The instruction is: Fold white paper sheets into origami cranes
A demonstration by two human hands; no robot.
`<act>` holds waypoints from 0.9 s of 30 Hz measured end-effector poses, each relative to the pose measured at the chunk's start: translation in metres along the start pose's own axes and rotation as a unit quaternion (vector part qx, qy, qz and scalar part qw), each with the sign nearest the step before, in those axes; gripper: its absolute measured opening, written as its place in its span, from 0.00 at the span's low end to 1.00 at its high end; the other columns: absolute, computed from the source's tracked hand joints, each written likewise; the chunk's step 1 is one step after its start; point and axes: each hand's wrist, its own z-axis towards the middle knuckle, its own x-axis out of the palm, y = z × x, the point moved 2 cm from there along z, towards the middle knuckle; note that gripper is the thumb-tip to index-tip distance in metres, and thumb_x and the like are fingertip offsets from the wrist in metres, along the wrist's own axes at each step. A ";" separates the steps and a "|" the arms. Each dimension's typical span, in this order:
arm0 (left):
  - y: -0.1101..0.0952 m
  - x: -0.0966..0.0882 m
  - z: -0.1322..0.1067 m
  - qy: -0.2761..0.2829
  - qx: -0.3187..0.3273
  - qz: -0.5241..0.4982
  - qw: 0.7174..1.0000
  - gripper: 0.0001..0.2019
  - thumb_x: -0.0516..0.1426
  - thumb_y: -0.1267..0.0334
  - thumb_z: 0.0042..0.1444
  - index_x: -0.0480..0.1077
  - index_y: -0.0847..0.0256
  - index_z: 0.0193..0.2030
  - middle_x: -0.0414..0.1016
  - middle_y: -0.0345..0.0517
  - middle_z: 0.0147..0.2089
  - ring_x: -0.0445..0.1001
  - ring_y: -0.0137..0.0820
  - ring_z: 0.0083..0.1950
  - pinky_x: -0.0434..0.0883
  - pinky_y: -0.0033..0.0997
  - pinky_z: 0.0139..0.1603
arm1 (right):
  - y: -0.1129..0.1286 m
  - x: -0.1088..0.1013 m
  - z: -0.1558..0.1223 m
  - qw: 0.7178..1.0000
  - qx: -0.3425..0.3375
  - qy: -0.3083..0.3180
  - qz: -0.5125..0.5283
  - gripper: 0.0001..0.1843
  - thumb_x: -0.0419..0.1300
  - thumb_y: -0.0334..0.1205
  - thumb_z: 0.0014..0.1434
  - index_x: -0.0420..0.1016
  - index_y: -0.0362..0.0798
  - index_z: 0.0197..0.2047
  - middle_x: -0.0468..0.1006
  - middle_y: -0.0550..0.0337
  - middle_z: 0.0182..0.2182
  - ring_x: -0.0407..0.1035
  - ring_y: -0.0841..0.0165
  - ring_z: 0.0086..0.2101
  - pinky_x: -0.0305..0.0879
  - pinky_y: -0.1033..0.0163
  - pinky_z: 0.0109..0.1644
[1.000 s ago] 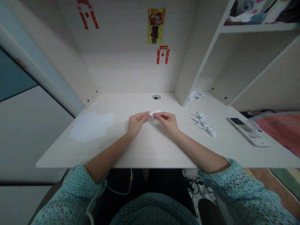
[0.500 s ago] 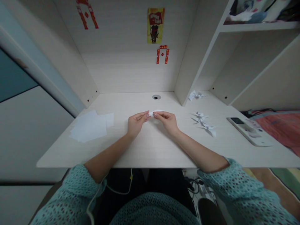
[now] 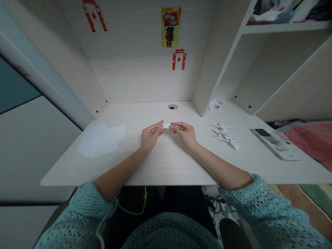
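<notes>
From the head view, your left hand [image 3: 150, 135] and right hand [image 3: 184, 132] meet over the middle of the desk [image 3: 166, 166], fingertips pinching a small folded white paper [image 3: 167, 125] between them, just above the surface. Loose white sheets [image 3: 100, 140] lie well to the left. Folded paper cranes [image 3: 225, 134] sit to the right, with a phone [image 3: 275, 144] farther right.

Hands [image 3: 168, 133] meet mid-table [image 3: 166, 166] on a folded paper [image 3: 167, 125]. Paper sheets [image 3: 100, 141] left; folded cranes [image 3: 225, 135] right, phone [image 3: 275, 144] beyond them. Cable hole [image 3: 172, 107] behind.
</notes>
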 end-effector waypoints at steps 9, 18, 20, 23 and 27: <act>0.005 0.001 -0.001 0.036 -0.037 0.008 0.999 0.27 0.60 0.48 0.47 0.71 0.63 0.50 0.79 0.52 0.40 0.77 0.35 0.41 0.72 0.35 0.45 | 0.001 -0.003 0.001 0.999 -0.019 0.000 -0.049 0.19 0.66 0.52 0.41 0.68 0.49 0.32 0.74 0.64 0.20 0.71 0.69 0.22 0.68 0.64 0.29; 0.009 -0.003 0.003 0.066 -0.052 0.114 0.990 0.17 0.63 0.50 0.41 0.76 0.62 0.31 0.78 0.48 0.29 0.75 0.29 0.29 0.69 0.25 0.28 | 0.004 -0.004 0.000 0.984 -0.058 0.055 -0.158 0.23 0.63 0.47 0.46 0.55 0.53 0.39 0.71 0.72 0.17 0.69 0.69 0.18 0.59 0.69 0.22; 0.012 -0.004 0.005 0.063 -0.071 0.109 0.989 0.16 0.64 0.51 0.40 0.75 0.62 0.29 0.78 0.48 0.29 0.75 0.30 0.29 0.69 0.25 0.28 | 0.007 -0.005 -0.002 0.976 -0.077 0.054 -0.196 0.21 0.62 0.47 0.47 0.55 0.53 0.39 0.71 0.71 0.17 0.69 0.69 0.19 0.59 0.68 0.23; 0.015 -0.005 0.006 0.064 -0.098 0.086 0.989 0.16 0.65 0.52 0.39 0.75 0.63 0.27 0.78 0.49 0.28 0.75 0.30 0.29 0.70 0.27 0.29 | 0.013 -0.004 -0.005 0.965 -0.101 0.049 -0.239 0.19 0.61 0.46 0.48 0.56 0.53 0.39 0.72 0.71 0.18 0.68 0.69 0.19 0.60 0.67 0.25; 0.012 -0.002 0.005 0.074 -0.114 0.057 0.989 0.16 0.66 0.51 0.37 0.74 0.63 0.25 0.78 0.49 0.27 0.76 0.31 0.29 0.72 0.31 0.34 | 0.014 -0.003 -0.005 0.972 -0.090 0.044 -0.211 0.22 0.62 0.46 0.47 0.56 0.53 0.41 0.71 0.71 0.18 0.67 0.70 0.19 0.60 0.68 0.24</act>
